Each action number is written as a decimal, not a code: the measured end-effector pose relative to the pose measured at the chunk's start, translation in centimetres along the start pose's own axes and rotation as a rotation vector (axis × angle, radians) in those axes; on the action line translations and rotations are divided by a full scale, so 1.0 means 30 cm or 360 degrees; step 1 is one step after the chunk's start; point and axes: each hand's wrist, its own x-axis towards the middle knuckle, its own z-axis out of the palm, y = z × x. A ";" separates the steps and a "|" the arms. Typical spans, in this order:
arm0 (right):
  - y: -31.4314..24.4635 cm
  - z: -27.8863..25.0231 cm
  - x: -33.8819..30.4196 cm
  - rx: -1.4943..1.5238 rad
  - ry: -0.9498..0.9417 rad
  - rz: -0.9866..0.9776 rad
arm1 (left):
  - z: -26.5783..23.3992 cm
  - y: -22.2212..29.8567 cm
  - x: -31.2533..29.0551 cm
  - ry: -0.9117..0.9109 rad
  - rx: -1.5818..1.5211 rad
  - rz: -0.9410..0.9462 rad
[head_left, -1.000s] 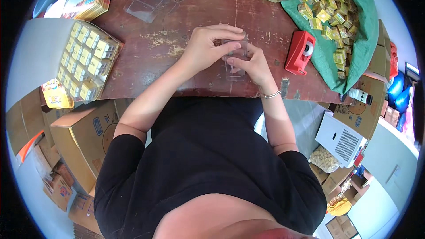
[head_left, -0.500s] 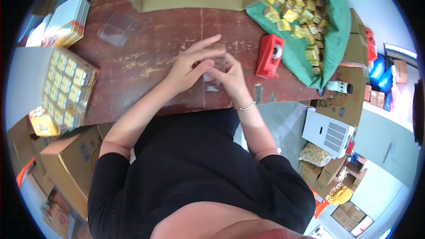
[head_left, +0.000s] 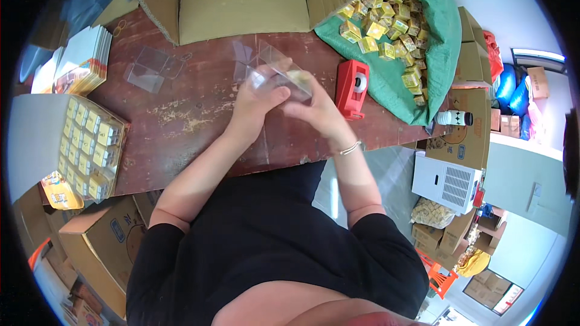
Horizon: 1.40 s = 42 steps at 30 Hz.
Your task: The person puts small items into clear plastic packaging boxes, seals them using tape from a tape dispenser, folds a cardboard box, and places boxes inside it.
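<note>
Two bare hands meet over a worn red-brown table, both gripping a clear plastic box. The left hand curls around it; the right hand, slightly blurred, clasps the opposite side. From the hands, a red tape dispenser sits at 3 o'clock; an open carton at 11; a green sack of yellow boxes at 2, their print too small to read; a floor carton with blue printing at 8.

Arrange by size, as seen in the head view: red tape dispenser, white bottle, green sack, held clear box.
Largest: green sack
Red tape dispenser and held clear box: unsure, box partly hidden
Smallest: white bottle
</note>
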 end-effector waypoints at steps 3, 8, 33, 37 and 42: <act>0.001 -0.249 0.137 -0.0384 0.0073 -0.0004 | -0.070 -0.014 0.001 -0.0065 -0.0390 -0.0319; 0.157 -0.757 0.400 -0.2278 0.0597 -0.0510 | -0.123 0.024 -0.016 -0.0330 -0.0466 -0.0802; 0.052 0.068 0.182 -0.0877 -0.0006 -0.0120 | -0.262 -0.036 -0.073 0.0295 0.0044 -0.0174; 0.037 0.093 0.213 0.0099 -0.0531 0.0522 | -0.291 -0.019 -0.077 0.0231 0.0283 -0.0154; 0.024 0.119 0.361 0.0097 -0.1084 0.0407 | -0.372 -0.011 -0.098 0.0312 -0.0077 -0.0134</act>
